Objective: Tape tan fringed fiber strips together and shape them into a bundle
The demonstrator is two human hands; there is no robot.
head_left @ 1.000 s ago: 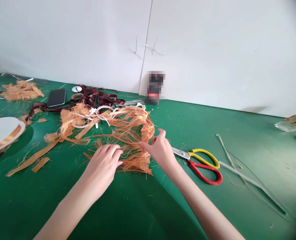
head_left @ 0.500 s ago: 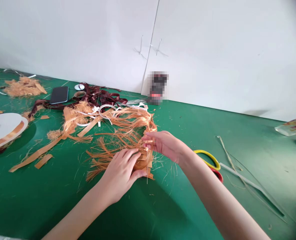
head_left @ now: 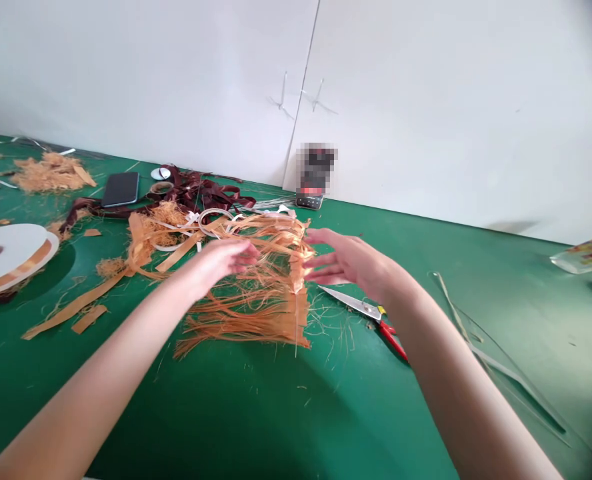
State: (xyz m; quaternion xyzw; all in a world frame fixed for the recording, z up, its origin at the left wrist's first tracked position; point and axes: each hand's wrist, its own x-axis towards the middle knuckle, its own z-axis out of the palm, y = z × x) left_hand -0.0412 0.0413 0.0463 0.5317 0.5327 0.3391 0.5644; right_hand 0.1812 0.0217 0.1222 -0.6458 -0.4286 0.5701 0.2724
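Frayed orange ribbon pieces (head_left: 301,319) lie side by side on the green table, their loose strands (head_left: 221,327) spreading to the left. A thin straight wire or needle (head_left: 296,333) runs along their uncut right side, with bunched ribbon higher up. My left hand (head_left: 216,263) hovers over the upper strands, fingers loosely bent and apart, with nothing visible in it. At the right edge of the bunched ribbon is my right hand (head_left: 349,263), its fingers spread; whether the fingertips touch the ribbon is unclear. Scissors (head_left: 361,307) with red and yellow handles lie partly beneath my right forearm.
A white spool of orange ribbon (head_left: 21,240) lies at left. Behind are a phone (head_left: 121,189), tangled dark brown ribbon (head_left: 201,190) and a fibre pile (head_left: 51,172). A partly blurred device (head_left: 311,200) leans on the white wall. Pale strips (head_left: 516,377) and a colourful packet (head_left: 586,255) lie right.
My left hand has lifted off the lower ribbon pieces and moved up and left. My right hand has shifted right and its fingers have spread, uncovering the bunched ribbon. The scissor blades now show.
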